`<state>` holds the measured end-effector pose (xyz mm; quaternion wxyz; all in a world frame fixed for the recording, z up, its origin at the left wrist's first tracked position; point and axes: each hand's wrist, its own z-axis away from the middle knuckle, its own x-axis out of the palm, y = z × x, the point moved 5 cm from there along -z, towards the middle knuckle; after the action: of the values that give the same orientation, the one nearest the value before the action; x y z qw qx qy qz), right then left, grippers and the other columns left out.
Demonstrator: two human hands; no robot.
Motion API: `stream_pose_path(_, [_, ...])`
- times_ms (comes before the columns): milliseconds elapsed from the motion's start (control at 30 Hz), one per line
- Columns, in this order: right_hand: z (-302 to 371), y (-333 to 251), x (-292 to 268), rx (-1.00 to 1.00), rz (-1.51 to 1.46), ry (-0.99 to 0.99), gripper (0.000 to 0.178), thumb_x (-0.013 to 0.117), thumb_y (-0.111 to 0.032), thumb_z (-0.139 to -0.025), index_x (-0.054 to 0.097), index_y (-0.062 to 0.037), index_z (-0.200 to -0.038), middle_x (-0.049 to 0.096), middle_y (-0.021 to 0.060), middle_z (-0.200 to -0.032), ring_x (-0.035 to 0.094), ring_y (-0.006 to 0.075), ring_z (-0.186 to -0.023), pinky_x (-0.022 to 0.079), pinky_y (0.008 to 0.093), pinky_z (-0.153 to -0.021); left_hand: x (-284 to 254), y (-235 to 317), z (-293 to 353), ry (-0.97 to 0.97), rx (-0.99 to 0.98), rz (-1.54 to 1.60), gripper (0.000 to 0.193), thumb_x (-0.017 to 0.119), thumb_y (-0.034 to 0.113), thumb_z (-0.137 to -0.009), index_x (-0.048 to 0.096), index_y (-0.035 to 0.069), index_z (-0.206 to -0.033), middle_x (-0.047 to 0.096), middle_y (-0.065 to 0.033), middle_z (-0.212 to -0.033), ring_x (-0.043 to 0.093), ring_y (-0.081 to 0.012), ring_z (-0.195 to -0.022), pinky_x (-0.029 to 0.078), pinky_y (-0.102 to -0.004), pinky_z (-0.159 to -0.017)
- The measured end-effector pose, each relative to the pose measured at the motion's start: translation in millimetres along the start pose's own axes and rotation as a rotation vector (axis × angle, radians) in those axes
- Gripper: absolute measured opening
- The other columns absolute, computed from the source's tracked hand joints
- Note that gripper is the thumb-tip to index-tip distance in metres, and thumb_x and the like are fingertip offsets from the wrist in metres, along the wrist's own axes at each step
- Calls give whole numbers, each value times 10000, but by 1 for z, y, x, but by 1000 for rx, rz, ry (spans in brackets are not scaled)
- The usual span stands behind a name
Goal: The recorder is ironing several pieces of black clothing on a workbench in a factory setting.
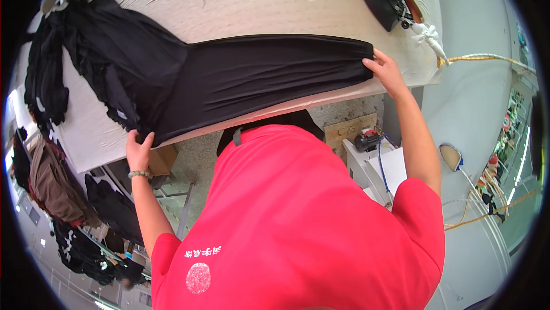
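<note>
the black garment point(246, 78) is lying along the near edge of the table point(258, 4), long axis running left to right; the right hand point(388, 73) is pinching its narrow end, the left hand point(138, 151) its near border

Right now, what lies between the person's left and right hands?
In the head view, a sleeve or leg of the black garment, spread on the cloth-covered table.

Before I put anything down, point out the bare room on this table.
The widest bare patch of the table lies beyond the black garment, left of the iron. A smaller one lies beside the left hand, toward the near left corner. The far left is crowded, with the garment bunched there.
</note>
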<state>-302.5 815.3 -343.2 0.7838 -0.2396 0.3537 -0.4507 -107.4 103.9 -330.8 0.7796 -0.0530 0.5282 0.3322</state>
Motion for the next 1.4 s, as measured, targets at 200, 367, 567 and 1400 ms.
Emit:
stream_pose_path(200, [-4, -46, -9, -314, 409, 396, 187, 689, -188, -950, 715, -55, -1079, 687, 14, -905, 650, 131, -790, 517, 296, -732, -37, 128, -22, 382, 372, 86, 341, 762, 190, -894, 655, 43, -1182, 680, -107, -1126, 647, -252, -1051, 501, -372, -927])
stream_pose_path(367, [-12, -78, 19, -704, 834, 364, 77, 708, -160, -892, 709, -91, -928, 655, 45, -854, 654, 237, -817, 518, 361, -746, -2, 256, -55, 269, 940, -60, 322, 745, 95, -851, 664, 81, -1162, 682, -121, -1133, 638, -313, -1089, 504, -381, -946])
stream_pose_path(567, [-4, -67, 23, -819, 1028, 345, 57, 725, -147, -830, 689, -108, -852, 634, 39, -837, 643, 263, -849, 511, 404, -760, 18, 291, -84, 101, 1044, -219, 228, 766, 116, -820, 663, 81, -1019, 668, -86, -1023, 636, -310, -1008, 505, -396, -882])
stream_pose_path(1400, [-44, -72, 6, -481, 941, 242, 115, 663, -144, -893, 629, -72, -975, 668, 107, -957, 660, 334, -932, 535, 452, -782, 29, 284, -110, -35, 842, -210, 174, 679, 217, -934, 614, 56, -921, 635, -116, -926, 639, -329, -908, 516, -413, -764])
